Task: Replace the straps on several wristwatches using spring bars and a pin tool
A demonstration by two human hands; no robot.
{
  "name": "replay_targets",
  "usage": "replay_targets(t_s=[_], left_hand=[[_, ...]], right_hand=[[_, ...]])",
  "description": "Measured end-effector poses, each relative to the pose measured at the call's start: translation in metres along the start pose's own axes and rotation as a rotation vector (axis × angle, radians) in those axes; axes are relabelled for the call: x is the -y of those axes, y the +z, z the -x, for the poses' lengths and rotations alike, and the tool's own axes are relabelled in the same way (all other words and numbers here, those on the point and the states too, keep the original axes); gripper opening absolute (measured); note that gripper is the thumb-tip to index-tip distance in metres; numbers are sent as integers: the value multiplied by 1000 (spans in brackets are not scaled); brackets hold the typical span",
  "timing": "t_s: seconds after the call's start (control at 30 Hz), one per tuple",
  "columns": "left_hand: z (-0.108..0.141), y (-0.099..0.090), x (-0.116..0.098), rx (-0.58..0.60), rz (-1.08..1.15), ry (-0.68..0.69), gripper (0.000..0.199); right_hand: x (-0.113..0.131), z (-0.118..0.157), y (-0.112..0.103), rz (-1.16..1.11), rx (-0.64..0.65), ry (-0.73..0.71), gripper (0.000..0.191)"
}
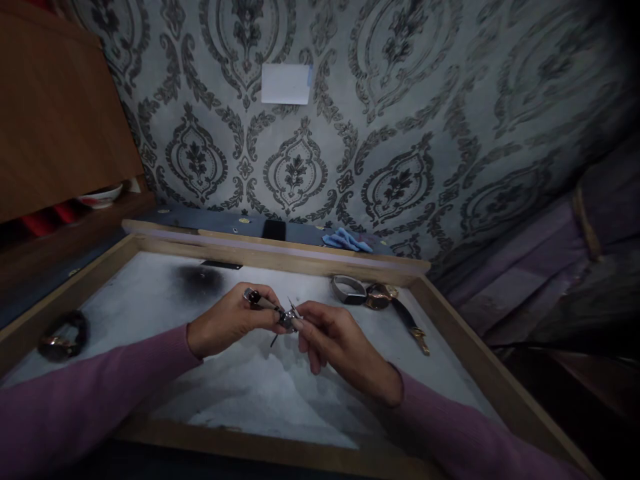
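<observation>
Close together over the middle of the white work surface (pixel 240 380), both my hands are closed on one small item. My left hand (pixel 233 320) grips a wristwatch (pixel 287 320) with a shiny metal case; its dark strap (pixel 260 300) sticks up past the thumb towards the left. The fingers of my right hand (pixel 330 333) pinch the right side of the case. A thin pointed metal piece (pixel 293 307) stands up between the hands, and a dark thin end shows below the case. Whether these belong to the watch or to a tool, I cannot tell.
A wooden rim (pixel 280 247) frames the surface. At the right lie a grey-banded watch (pixel 349 291), a gold-toned watch (pixel 379 297) and a dark strap with gold clasp (pixel 407 320). A dark watch (pixel 64 337) lies left. Behind the rim are a phone-like black object (pixel 275 230) and blue cloth (pixel 347 240).
</observation>
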State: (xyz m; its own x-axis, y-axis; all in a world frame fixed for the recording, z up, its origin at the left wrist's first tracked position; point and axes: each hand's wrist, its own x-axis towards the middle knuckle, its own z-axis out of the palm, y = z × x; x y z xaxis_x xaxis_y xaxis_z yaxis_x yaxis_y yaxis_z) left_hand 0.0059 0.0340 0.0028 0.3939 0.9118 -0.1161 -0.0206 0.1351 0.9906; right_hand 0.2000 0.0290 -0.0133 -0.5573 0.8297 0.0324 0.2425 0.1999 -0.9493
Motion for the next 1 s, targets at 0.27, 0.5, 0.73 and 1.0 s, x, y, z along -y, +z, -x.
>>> replay_targets(t_s=[0.27,0.5,0.73,1.0], left_hand=[[1,6,3,-58,146,-15,21],[1,6,0,-39,224,-63,32],[-1,-3,7,21,255,-41,32],[-2,-5,6,78,386,-49,26]], right_hand=[[7,4,4,167,-129,-108,25],[3,2,2,68,-101,-62,28],[0,-3,-1,-105,-43,30,34],[5,3,1,-9,-138,-71,32]])
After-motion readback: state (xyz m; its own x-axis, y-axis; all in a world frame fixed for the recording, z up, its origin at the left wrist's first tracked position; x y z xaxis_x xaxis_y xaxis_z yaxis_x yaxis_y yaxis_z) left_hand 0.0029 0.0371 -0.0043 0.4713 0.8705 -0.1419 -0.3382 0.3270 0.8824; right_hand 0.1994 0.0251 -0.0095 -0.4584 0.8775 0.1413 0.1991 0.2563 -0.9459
